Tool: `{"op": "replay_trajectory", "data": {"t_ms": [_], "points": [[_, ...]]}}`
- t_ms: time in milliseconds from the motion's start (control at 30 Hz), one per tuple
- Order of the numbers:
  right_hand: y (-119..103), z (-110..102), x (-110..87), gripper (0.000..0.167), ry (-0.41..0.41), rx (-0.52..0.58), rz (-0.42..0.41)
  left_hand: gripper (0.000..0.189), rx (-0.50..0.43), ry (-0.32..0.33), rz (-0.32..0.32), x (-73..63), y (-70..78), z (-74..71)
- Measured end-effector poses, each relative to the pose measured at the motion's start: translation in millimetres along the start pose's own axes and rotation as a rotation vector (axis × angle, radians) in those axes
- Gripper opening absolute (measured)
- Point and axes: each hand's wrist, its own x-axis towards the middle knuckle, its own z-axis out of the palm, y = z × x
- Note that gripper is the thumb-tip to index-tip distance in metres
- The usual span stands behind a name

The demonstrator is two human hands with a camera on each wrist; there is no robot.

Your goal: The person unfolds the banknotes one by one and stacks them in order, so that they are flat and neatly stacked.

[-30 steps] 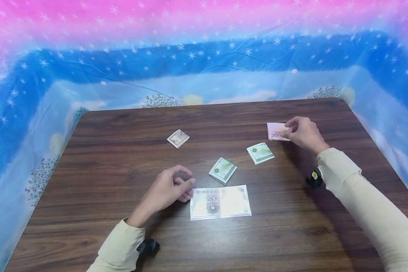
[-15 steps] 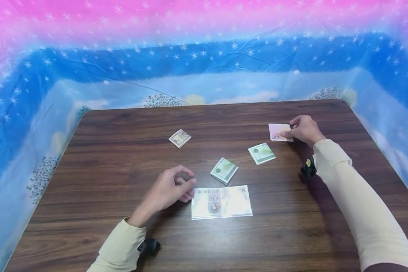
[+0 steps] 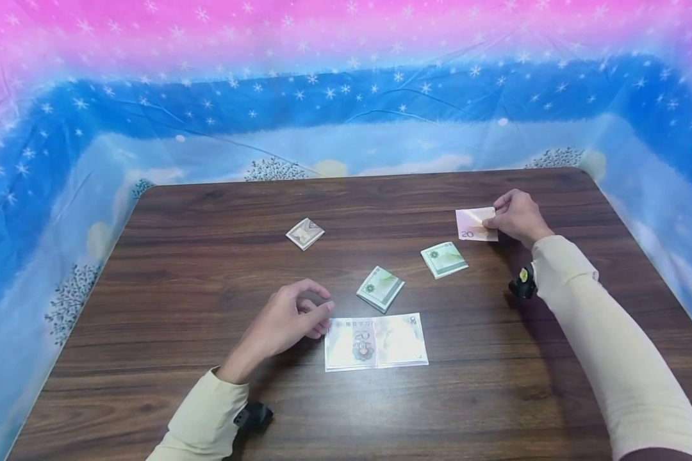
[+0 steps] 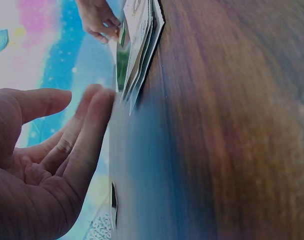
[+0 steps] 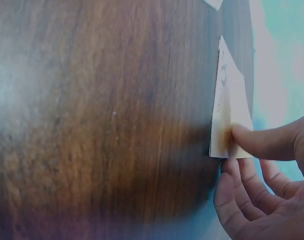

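Observation:
At the back right of the head view my right hand (image 3: 518, 218) pinches the right edge of a folded pinkish 20 banknote (image 3: 471, 225). In the right wrist view the thumb (image 5: 257, 141) lies on top of that banknote (image 5: 231, 110), with the other fingers at and below its edge. My left hand (image 3: 285, 319) hovers at the left end of several stacked, unfolded 20 banknotes (image 3: 375, 342). Its fingers (image 4: 84, 135) are loosely bent and hold nothing in the left wrist view, their tips close to the stacked notes (image 4: 141, 45).
Two folded green banknotes (image 3: 380, 289) lie beyond the stack, the second green note (image 3: 444, 259) further right. A small folded brownish banknote (image 3: 305, 234) lies at the back left. All rest on a dark wooden table (image 3: 179, 269), with a patterned cloth (image 3: 346, 96) hanging behind it.
My right hand has shifted slightly from over the pink banknote to its right edge, uncovering more of it. The left hand and other notes stay put; the head view has tilted slightly.

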Motion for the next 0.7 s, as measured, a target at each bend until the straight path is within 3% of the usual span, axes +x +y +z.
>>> {"op": "replay_trajectory", "data": {"t_ms": [233,433,700], "points": [[-16.2,-5.8,-11.9,0.032,0.038,0.028,-0.047,0.026,0.06,0.048,-0.015,0.8,3.0,1.1],[-39.1,-9.5,-28.5,0.03,0.067,-0.023,-0.144,0.033,-0.01,0.084,0.015,4.0,2.7,3.3],[-68.0,2.7,-57.9,0.028,0.018,0.0,-0.241,0.038,-0.142,0.109,0.033,7.5,5.7,6.9]]}}
